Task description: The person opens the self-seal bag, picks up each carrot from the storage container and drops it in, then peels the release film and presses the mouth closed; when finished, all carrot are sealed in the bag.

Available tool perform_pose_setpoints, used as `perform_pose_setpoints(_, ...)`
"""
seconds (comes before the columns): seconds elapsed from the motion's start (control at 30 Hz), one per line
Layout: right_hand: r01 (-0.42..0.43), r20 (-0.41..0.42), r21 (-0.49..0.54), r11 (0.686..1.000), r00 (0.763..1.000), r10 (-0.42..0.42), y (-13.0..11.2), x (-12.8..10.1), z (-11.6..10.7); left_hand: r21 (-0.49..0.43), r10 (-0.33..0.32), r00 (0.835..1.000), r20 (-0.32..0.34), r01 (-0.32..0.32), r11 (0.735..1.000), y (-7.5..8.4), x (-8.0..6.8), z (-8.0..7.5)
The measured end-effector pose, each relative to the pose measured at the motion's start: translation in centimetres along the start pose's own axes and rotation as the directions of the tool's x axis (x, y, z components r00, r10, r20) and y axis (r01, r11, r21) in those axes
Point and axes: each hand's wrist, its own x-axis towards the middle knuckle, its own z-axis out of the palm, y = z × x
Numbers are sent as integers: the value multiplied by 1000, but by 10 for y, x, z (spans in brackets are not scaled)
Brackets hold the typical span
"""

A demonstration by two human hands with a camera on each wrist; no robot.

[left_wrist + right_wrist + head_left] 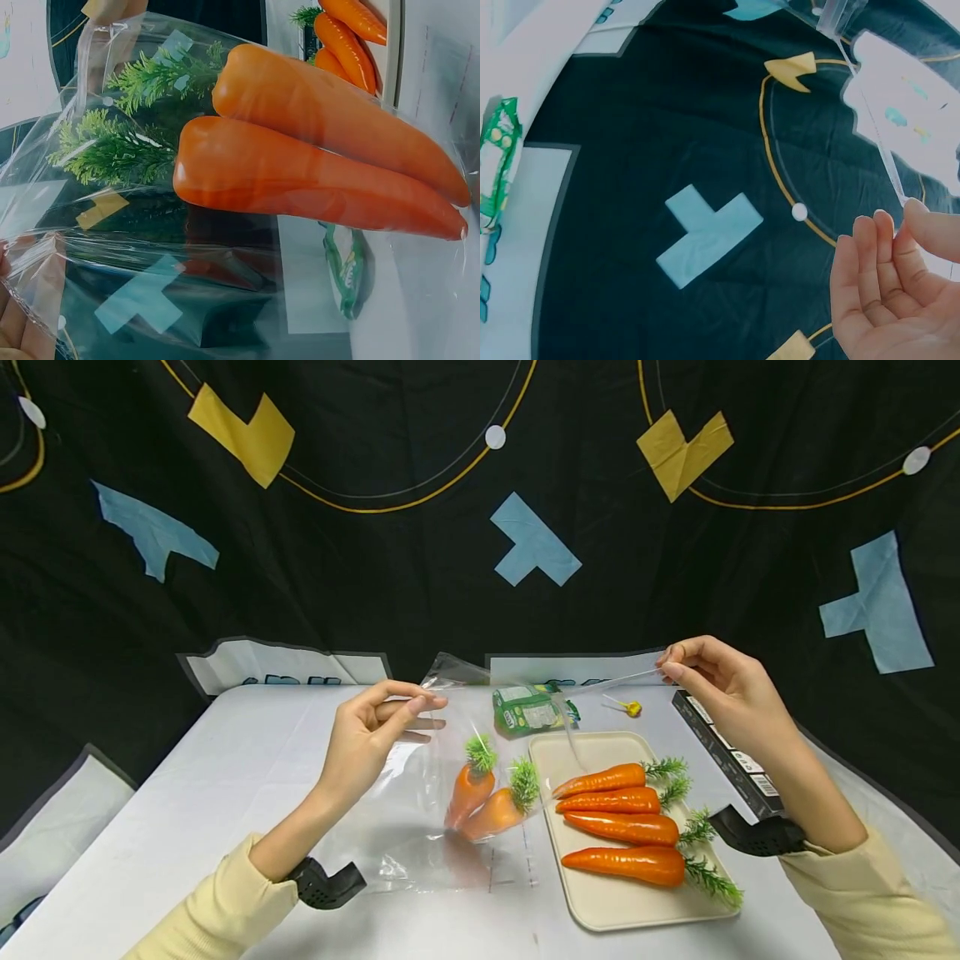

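A clear plastic bag (420,852) hangs upright over the table, with two orange carrots (468,795) with green tops inside it. My left hand (367,735) pinches the bag's upper left edge between thumb and fingers. Out to the right and higher, my right hand (723,681) pinches the end of a thin clear strip (881,142) that runs taut to the bag's top. In the left wrist view both carrots (300,176) lie side by side, leafy ends toward the bag's top.
Right of the bag, a cream tray (600,910) holds several more carrots (622,864). Behind are a green packet (528,710) and a small yellow-headed item on a white stick (632,708). A long black box (731,756) lies right of the tray, on the white table (247,760).
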Motion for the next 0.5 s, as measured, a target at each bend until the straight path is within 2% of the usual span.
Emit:
perform_pose_setpoints(0.3,-38,-30,89,995,999,41,29,-19,-16,-19,-20,1000,-3,20,1000,1,-4,-6)
perform_pose_setpoints(0.5,-110,-75,22,994,991,112,47,-30,-27,-7,-8,1000,-12,8,1000,1,-5,-8)
